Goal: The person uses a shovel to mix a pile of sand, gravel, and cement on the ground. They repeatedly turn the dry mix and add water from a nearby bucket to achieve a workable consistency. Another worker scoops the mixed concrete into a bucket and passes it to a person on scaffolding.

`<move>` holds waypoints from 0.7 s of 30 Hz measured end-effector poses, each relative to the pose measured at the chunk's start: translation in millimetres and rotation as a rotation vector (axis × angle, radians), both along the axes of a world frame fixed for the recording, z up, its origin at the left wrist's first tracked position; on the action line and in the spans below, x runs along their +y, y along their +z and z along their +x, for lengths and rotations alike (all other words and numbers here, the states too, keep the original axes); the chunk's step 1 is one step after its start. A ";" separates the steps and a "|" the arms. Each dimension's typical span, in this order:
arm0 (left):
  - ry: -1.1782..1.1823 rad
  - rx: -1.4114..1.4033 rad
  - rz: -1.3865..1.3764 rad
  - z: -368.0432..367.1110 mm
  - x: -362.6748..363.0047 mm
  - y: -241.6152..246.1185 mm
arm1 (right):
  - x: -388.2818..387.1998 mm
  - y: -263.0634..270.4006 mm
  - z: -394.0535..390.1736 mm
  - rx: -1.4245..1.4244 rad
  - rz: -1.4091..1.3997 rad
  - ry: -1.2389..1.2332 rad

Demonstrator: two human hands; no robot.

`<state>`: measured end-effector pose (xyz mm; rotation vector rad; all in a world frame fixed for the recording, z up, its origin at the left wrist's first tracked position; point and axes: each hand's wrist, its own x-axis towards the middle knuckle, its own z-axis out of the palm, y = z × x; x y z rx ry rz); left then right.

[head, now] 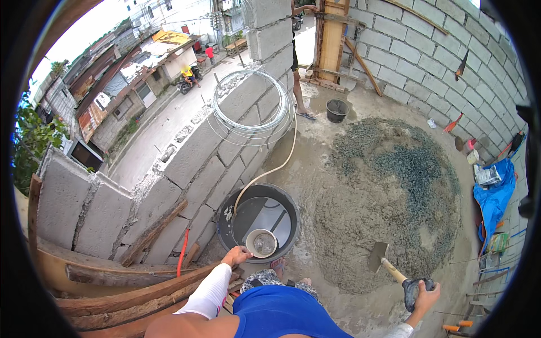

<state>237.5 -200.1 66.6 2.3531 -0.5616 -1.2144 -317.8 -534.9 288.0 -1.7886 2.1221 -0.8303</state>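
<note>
My left hand grips the rim of a small round pail, which is at the near edge of a large black tub of water. A pale hose runs over the block wall into that tub. My right hand is closed on the dark D-handle of a shovel with a wooden shaft. The shovel's blade rests on the near part of a wide heap of wet concrete mix, with dark gravel over its far and right parts.
A low concrete block wall with coiled wire stands at left. Wooden planks lie at lower left. A black bucket stands beyond the heap, near another person's leg. A blue tarp lies along the right wall.
</note>
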 end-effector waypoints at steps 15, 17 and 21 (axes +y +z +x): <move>-0.025 0.045 0.020 10.2 -14.0 -12.5 | 39.3 0.0 -13.1 0.293 -0.119 -0.225; -0.025 0.049 0.012 11.3 -15.7 -18.1 | 39.6 -3.1 -14.8 0.286 -0.087 -0.221; 0.015 0.069 0.008 16.1 -19.7 -28.5 | 37.8 -17.5 -15.5 0.308 -0.137 -0.199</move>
